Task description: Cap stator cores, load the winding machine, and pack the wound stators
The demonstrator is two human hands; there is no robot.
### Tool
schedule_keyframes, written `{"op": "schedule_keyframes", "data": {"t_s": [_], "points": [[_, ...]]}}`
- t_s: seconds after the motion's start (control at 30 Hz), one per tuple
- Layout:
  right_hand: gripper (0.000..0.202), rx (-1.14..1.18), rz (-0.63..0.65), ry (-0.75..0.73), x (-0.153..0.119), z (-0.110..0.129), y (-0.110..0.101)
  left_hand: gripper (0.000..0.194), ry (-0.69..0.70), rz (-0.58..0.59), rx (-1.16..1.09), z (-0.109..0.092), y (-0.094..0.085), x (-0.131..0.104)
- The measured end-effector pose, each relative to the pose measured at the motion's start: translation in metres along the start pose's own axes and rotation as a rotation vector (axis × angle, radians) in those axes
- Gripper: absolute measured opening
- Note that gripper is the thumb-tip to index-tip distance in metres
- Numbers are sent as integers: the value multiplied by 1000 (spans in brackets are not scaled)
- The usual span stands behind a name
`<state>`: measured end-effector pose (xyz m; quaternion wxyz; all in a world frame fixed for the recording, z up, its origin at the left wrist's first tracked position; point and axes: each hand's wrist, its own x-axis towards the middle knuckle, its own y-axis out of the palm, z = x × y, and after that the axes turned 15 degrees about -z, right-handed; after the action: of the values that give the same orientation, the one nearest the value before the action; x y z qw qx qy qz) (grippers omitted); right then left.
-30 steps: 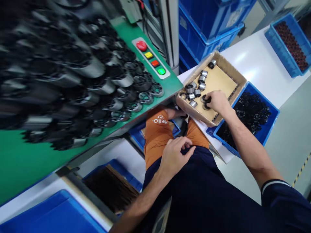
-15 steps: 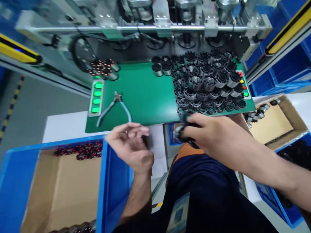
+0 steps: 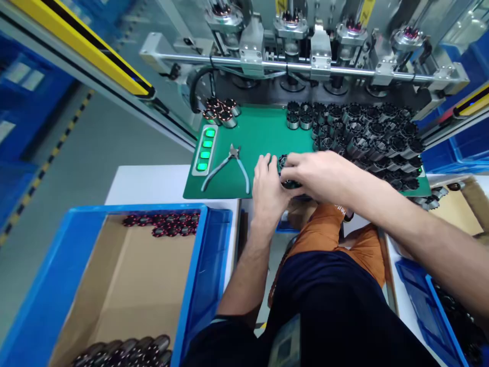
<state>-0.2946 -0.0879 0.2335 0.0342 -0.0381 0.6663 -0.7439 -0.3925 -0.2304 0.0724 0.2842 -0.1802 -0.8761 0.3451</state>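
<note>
Both hands meet at the front edge of the green work surface (image 3: 263, 132). Black-and-silver ring cores (image 3: 283, 161) lie between them, partly covered by fingers. My right hand (image 3: 319, 176) has its fingers closed round these cores from the right. Against their left side is my left hand (image 3: 269, 188), its fingers bent and its thumb reaching under toward the right hand; its grip is partly hidden. Stacked cores (image 3: 359, 145) fill the right part of the surface. Pliers with light blue handles (image 3: 245, 176) lie open just left of my left hand.
Copper-wound cores (image 3: 228, 120) stand at the surface's back left, near green-lit buttons (image 3: 205, 155). A machine with a metal bar (image 3: 278, 66) spans the back. A blue bin (image 3: 202, 244) with a cardboard lining is at left; a cardboard box (image 3: 473, 204) is at right.
My right hand has brought the cores onto the green surface's front edge. My left hand has moved up from below the edge to meet them. The camera view has shifted left.
</note>
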Motion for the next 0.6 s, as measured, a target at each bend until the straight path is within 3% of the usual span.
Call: {"op": "schedule_keyframes", "data": {"t_s": [0.07, 0.17, 0.23, 0.37, 0.5, 0.6], "points": [[37, 98, -28, -3, -40, 11, -6, 100, -4, 13, 44, -3, 0, 5], [32, 286, -126, 39, -108, 20, 1, 114, 1, 49, 90, -6, -1, 17], [31, 362, -144, 131, -151, 22, 14, 123, 15, 72, 105, -7, 1, 28], [38, 477, -58, 375, -227, 25, 51, 126, 28, 119, 157, -7, 9, 54], [35, 562, -46, 578, -282, 35, 86, 128, 62, 186, 252, -7, 16, 84], [37, 627, -18, 640, -304, 44, 102, 125, 96, 219, 306, -9, 19, 102]]}}
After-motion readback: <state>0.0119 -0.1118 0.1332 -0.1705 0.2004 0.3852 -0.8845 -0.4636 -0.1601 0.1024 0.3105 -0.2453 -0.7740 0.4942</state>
